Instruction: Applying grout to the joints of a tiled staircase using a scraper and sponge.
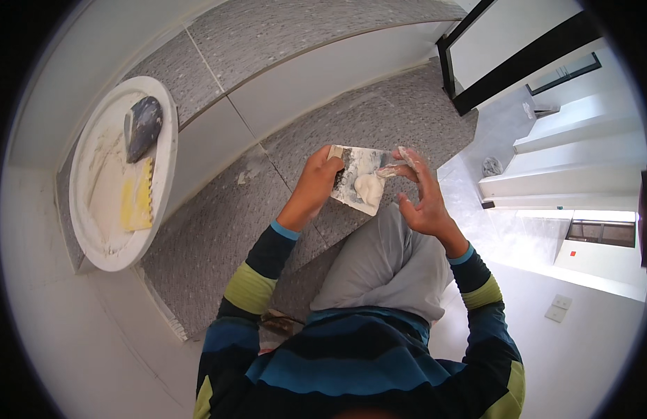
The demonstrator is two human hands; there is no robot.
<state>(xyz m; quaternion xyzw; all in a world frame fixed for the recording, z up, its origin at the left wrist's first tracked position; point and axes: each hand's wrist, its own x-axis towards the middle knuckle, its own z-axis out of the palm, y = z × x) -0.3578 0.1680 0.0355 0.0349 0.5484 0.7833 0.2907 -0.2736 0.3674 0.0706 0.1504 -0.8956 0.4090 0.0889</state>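
My left hand (311, 185) is closed around the left edge of a small flat rectangular plate (346, 159), its surface smeared with white and dark residue. A lump of white paste (369, 188) sits on the plate's right half. At the plate's right edge is my right hand (424, 199), fingers apart and curved, with white paste coating the fingertips. One fingertip reaches the paste or lies just above it; I cannot tell which. Nothing is gripped in that hand.
On the left, a round white tray (93, 241) dusted with powder rests on a grey speckled step (171, 66). It holds a dark rounded object (144, 128) and a yellow notched spreader (135, 199). A black frame (526, 63) stands at the upper right, beside a pale floor (487, 164).
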